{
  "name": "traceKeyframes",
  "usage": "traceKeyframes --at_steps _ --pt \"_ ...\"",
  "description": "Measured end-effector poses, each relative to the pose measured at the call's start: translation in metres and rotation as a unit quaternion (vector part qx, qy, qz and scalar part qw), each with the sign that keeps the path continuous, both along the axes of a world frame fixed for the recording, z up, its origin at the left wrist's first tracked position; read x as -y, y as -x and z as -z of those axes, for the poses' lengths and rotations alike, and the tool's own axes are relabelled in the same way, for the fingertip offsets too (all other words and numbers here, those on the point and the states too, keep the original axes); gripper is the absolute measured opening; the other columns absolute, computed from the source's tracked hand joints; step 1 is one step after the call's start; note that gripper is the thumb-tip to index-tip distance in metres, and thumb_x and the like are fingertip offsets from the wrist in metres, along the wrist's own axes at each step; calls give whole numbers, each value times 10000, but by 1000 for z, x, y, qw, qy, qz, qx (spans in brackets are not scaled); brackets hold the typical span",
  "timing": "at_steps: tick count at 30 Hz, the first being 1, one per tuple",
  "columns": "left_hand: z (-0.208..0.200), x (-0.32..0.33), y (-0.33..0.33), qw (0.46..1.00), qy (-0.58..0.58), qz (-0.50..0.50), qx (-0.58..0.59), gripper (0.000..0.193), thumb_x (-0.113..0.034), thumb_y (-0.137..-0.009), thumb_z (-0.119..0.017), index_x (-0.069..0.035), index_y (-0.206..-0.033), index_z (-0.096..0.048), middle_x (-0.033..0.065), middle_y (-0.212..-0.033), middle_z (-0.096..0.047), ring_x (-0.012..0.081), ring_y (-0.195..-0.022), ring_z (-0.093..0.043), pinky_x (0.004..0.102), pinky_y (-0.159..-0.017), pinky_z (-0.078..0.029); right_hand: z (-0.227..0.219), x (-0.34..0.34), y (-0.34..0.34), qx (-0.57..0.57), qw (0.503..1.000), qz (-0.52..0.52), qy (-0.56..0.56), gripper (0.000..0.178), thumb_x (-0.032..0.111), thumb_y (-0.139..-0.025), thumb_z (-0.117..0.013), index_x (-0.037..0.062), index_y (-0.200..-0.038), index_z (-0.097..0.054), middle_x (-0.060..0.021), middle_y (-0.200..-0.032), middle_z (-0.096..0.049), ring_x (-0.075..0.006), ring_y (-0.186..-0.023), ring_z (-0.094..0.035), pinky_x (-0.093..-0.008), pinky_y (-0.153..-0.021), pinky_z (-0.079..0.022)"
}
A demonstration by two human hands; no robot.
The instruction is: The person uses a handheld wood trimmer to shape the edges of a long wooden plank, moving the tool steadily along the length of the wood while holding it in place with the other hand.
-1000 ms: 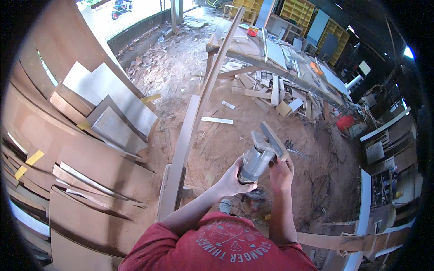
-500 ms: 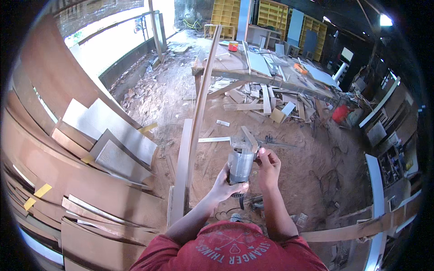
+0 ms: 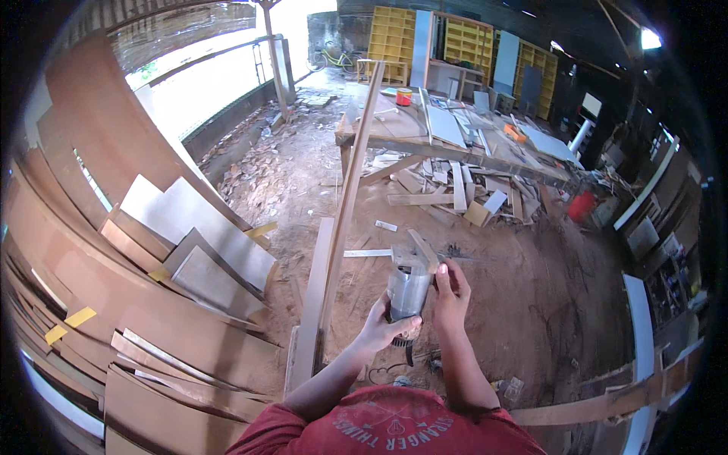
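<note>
A trim router (image 3: pixel 408 294) with a silvery cylindrical body and a dark lower end is held up in front of me, its flat base uppermost. My left hand (image 3: pixel 385 324) wraps around the lower part of the body, thumb across the near side. A short wooden strip (image 3: pixel 423 252) stands slantwise on the base. My right hand (image 3: pixel 453 302) is closed at the right side of the base, thumb and fingertips against the edge by the strip. What those fingertips pinch there is partly hidden.
A long wooden beam (image 3: pixel 350 189) runs away from me just left of the router. Boards and sheets (image 3: pixel 205 280) lean at the left. Beyond stands a workbench (image 3: pixel 470 152) with a red can (image 3: pixel 403 97) on it; wood offcuts (image 3: pixel 455 186) lie heaped beneath.
The view has shifted slightly, so the surroundings sit further right and lower. The router stays in my left hand; my right fingers have moved slightly at the base's edge.
</note>
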State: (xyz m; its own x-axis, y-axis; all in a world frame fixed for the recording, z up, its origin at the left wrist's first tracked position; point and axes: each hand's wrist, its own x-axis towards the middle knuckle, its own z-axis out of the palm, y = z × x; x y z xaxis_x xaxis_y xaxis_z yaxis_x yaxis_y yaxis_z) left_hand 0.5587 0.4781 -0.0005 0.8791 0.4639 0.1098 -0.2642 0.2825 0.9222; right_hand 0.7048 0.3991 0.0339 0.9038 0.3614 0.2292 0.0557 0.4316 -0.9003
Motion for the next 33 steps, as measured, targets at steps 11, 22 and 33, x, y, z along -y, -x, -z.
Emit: traceKeyframes --at_steps 11,22,33 --pt "-7 15 -13 997 -76 -23 14 806 -152 -914 -896 10 -1547 -423 70 -1364 -616 146 -1230 -603 363 -1068 -510 4 -3 -6 -18 998 19 -58 285 276 -1120 -678 11 -1022 -717 16 -981 -693 -82 -917 -581 -276 -850 -456" --pt "29 16 -34 997 -67 -30 28 737 -121 -919 -898 -23 -1504 -461 27 -1302 -642 109 -1184 -609 339 -1026 -528 30 -4 -31 14 998 -36 40 325 301 -1129 -659 -6 -1154 -763 -13 -1027 -734 -102 -950 -620 -290 -878 -485" --pt "16 5 -30 995 -96 16 -18 684 -107 -942 -864 -39 -1491 -460 8 -1254 -627 89 -1123 -597 318 -990 -525 40 -5 -33 -22 997 -64 -40 278 282 -1115 -687 17 -1046 -733 -17 -1003 -723 -108 -932 -621 -303 -874 -493"
